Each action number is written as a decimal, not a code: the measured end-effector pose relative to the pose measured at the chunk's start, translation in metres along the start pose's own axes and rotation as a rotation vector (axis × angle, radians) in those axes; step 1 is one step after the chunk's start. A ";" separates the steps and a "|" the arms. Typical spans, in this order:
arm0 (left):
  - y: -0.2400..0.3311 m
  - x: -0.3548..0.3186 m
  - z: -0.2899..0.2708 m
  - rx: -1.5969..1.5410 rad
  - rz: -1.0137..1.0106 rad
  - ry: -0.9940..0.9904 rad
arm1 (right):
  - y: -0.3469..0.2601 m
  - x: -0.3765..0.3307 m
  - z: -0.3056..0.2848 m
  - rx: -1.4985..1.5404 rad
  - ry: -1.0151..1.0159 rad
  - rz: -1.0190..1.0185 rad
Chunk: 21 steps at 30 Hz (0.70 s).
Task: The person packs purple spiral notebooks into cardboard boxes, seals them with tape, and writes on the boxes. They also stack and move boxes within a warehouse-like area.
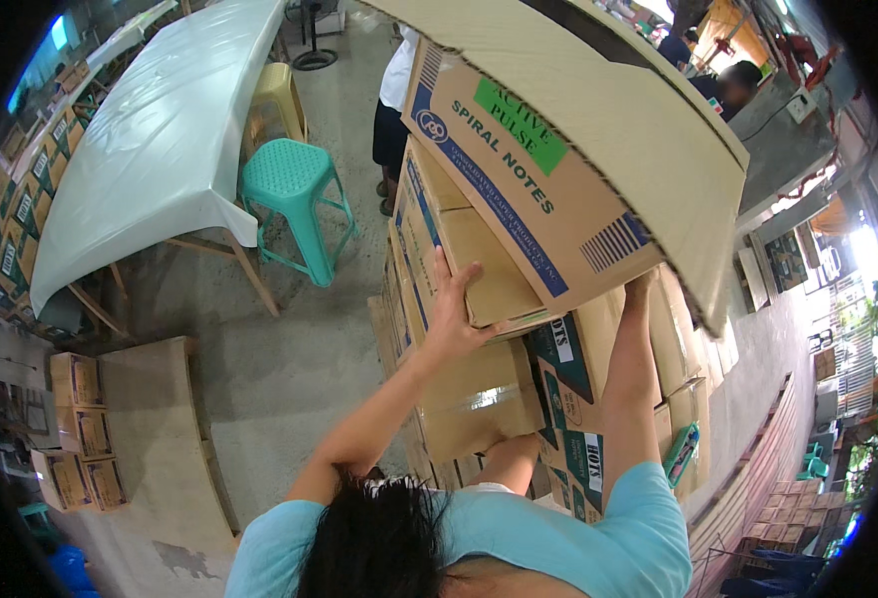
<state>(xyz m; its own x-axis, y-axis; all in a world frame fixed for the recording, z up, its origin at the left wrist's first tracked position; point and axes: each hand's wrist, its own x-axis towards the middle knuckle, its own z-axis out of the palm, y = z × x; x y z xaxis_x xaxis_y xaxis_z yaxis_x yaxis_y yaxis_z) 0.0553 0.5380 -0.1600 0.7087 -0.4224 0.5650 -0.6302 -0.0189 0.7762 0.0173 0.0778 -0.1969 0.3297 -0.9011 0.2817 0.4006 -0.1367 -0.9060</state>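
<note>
A large open cardboard box [519, 189] with a blue band and a green label leans tilted on top of stacked cartons in front of me. My left hand [454, 314] presses on the near corner of a closed carton [504, 284] just below it, its fingers spread apart. My right hand [640, 285] reaches under the near right corner of the open box, where the fingers are hidden. Below my arms lie more taped cartons [479, 399] and a green-printed carton [568, 369]. What the open box contains cannot be seen.
A teal stool [289, 189] stands left of the stack, beside a table [160, 140] under white plastic. Small cartons [85, 429] are piled at lower left by a wooden board [160, 429]. One person [394, 100] stands behind the box; another [733, 88] is at far right.
</note>
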 end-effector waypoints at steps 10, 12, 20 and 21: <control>0.000 -0.003 0.013 -0.135 -0.059 -0.133 | -0.062 0.001 -0.051 -0.811 -0.093 -0.004; 0.011 -0.002 -0.004 0.014 -0.080 -0.147 | -0.105 -0.019 -0.010 -0.699 0.164 -0.249; 0.060 -0.041 -0.042 0.019 -0.007 -0.125 | -0.392 -0.138 0.156 -1.111 -0.801 -1.261; 0.067 -0.050 -0.045 -0.008 -0.008 -0.129 | -0.382 -0.140 0.166 -1.141 -0.735 -1.251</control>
<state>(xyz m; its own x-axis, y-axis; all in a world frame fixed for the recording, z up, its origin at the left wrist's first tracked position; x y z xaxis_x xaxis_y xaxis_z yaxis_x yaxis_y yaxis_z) -0.0081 0.5985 -0.1234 0.6662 -0.5358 0.5188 -0.6222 -0.0158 0.7827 -0.0397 0.3245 0.1623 0.7174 0.2302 0.6575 0.0750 -0.9638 0.2557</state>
